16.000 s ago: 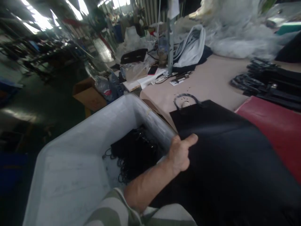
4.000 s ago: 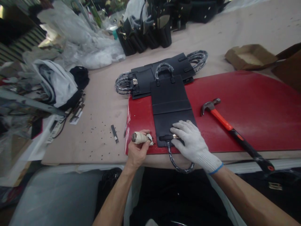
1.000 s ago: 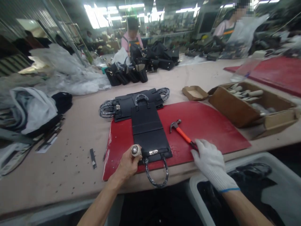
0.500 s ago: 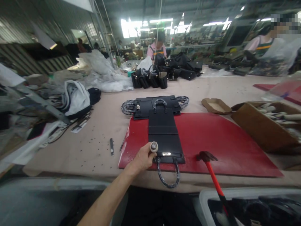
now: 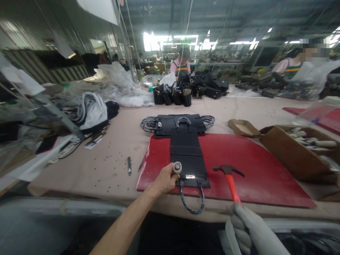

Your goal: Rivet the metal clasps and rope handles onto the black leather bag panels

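My bare left hand [image 5: 165, 180] grips an upright white-wrapped punch [image 5: 177, 167], its metal end facing up, at the lower left of a flat black bag panel [image 5: 186, 145]. The panel has a silver clasp plate [image 5: 190, 176] and a wrapped loop handle [image 5: 193, 211] that hangs past the near edge of a red board [image 5: 239, 156]. In a grey-white glove, my right hand [image 5: 243, 226] is closed around the red handle of a claw hammer [image 5: 233, 189]. The hammer head is over the board, right of the panel. The punch's lower tip is hidden.
More black bag panels [image 5: 164, 129] with wrapped handles lie behind the board. At right stands a cardboard box [image 5: 292, 152] of white-wrapped tools, with a small cardboard tray [image 5: 243, 127] beside it. A metal strip [image 5: 129, 166] and tiny black bits lie left. Finished bags [image 5: 172, 95] stand farther back.
My gloved right hand has come into view on the hammer's handle. The hammer head has turned and shifted slightly left. My left hand still holds the punch at the panel's lower left.
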Motion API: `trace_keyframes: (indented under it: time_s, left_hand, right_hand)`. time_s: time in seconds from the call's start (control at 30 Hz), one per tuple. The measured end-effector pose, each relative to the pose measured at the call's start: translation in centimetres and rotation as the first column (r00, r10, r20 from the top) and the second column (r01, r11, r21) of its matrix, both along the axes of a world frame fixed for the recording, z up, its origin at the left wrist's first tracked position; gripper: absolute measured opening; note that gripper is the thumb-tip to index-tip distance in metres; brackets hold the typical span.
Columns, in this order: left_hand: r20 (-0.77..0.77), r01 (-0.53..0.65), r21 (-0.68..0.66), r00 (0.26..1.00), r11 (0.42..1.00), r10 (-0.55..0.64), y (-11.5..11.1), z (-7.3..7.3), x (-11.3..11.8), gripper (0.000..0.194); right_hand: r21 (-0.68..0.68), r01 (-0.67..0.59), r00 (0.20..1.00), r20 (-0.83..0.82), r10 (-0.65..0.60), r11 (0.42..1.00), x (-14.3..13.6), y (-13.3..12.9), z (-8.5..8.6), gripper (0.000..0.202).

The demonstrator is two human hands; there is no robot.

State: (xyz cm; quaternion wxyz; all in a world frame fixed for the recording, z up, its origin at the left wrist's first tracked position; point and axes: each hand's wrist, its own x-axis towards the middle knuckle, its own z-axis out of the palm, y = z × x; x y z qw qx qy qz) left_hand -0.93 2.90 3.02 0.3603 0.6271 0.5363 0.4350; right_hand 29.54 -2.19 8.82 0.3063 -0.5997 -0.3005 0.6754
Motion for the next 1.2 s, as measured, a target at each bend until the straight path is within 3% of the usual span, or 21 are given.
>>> trace_keyframes:
  time_s: [0.07, 0.1, 0.17, 0.2, 0.27, 0.33, 0.4, 0.43, 0.5, 0.6, 0.63, 0.67, 0.73, 0.83, 0.93, 1.07, 1.2]
  left_hand:
    - [0.004, -0.004, -0.002, 1.000, 1.000, 0.004, 0.1, -0.3, -0.1, 0.011]
    - [-0.003, -0.011, 0.005, 1.000, 1.000, 0.011, 0.1, -0.5, -0.1, 0.011]
    - [-0.016, -0.022, 0.017, 1.000, 1.000, 0.022, 0.2, -0.9, -0.2, 0.010]
    - [-0.014, -0.023, 0.016, 1.000, 1.000, 0.023, 0.3, -1.0, -0.2, 0.010]
    - [0.009, -0.013, 0.005, 1.000, 1.000, 0.013, 0.4, -1.3, 0.0, 0.010]
    - [0.047, 0.003, -0.005, 0.999, 1.000, -0.002, 0.4, -1.3, 0.1, 0.014]
    - [0.044, 0.016, 0.002, 0.999, 1.000, -0.016, 0.5, -1.1, 0.3, 0.021]
    - [0.026, 0.017, 0.009, 1.000, 1.000, -0.017, 0.4, -1.0, 0.3, 0.022]
    - [-0.016, 0.007, 0.022, 1.000, 1.000, -0.007, 0.4, -1.0, 0.2, 0.017]
    - [-0.012, -0.013, 0.020, 1.000, 1.000, 0.013, 0.3, -1.4, -0.1, 0.012]
    - [-0.009, -0.016, 0.021, 1.000, 1.000, 0.016, 0.2, -1.6, -0.2, 0.012]
    - [-0.007, -0.015, 0.026, 1.000, 1.000, 0.015, 0.2, -1.7, -0.2, 0.012]
    - [0.001, -0.007, 0.035, 1.000, 0.999, 0.007, 0.2, -1.9, -0.3, 0.012]
    - [-0.004, 0.006, 0.040, 1.000, 0.999, -0.006, 0.2, -1.6, -0.2, 0.012]
    - [-0.046, 0.000, 0.025, 0.999, 1.000, 0.001, 0.1, -0.9, -0.2, 0.011]
    - [-0.065, -0.011, 0.005, 0.998, 1.000, 0.011, -0.1, -0.8, -0.2, 0.012]
    - [-0.086, -0.011, 0.030, 0.996, 0.999, 0.013, -0.2, -1.3, -0.4, 0.012]
  right_hand:
    - [0.207, -0.090, 0.977, 0.210, 0.045, 0.974, -0.8, 0.6, 3.5, 0.043]
    - [0.359, -0.185, 0.939, 0.339, 0.056, 0.915, -1.4, 1.0, 5.2, 0.044]
    - [0.593, -0.398, 0.829, 0.560, -0.004, 0.700, -2.7, 1.8, 7.7, 0.041]
    - [0.650, -0.487, 0.780, 0.624, -0.044, 0.584, -3.4, 2.2, 8.3, 0.039]
    - [0.629, -0.652, 0.665, 0.742, -0.079, 0.424, -4.6, 2.8, 8.2, 0.033]
    - [0.496, -0.783, 0.514, 0.856, -0.057, 0.374, -5.4, 3.2, 7.6, 0.027]
    - [0.382, -0.846, 0.404, 0.914, -0.018, 0.372, -5.8, 3.5, 8.0, 0.024]
    - [0.382, -0.847, 0.409, 0.913, -0.005, 0.370, -5.9, 3.6, 8.8, 0.024]
    - [0.499, -0.778, 0.542, 0.841, 0.006, 0.382, -6.2, 3.4, 11.0, 0.028]
    - [0.760, -0.446, 0.827, 0.552, -0.108, 0.474, -6.3, 3.0, 12.8, 0.029]
    - [0.786, -0.381, 0.856, 0.499, -0.137, 0.487, -6.2, 2.8, 12.4, 0.030]
    - [0.766, -0.427, 0.838, 0.535, -0.108, 0.480, -6.0, 2.7, 11.6, 0.031]
    - [0.573, -0.688, 0.639, 0.769, -0.002, 0.446, -5.2, 2.8, 9.1, 0.032]
    - [0.291, -0.831, 0.375, 0.922, 0.092, 0.474, -3.3, 3.4, 5.7, 0.034]
    - [0.161, -0.830, 0.226, 0.972, 0.058, 0.535, -1.1, 4.7, 3.7, 0.030]
    - [0.035, -0.714, 0.002, 0.999, -0.048, 0.699, 2.5, 6.5, 0.8, 0.027]
    - [0.081, -0.685, -0.043, 0.988, -0.150, 0.724, 4.5, 7.4, -2.3, 0.027]
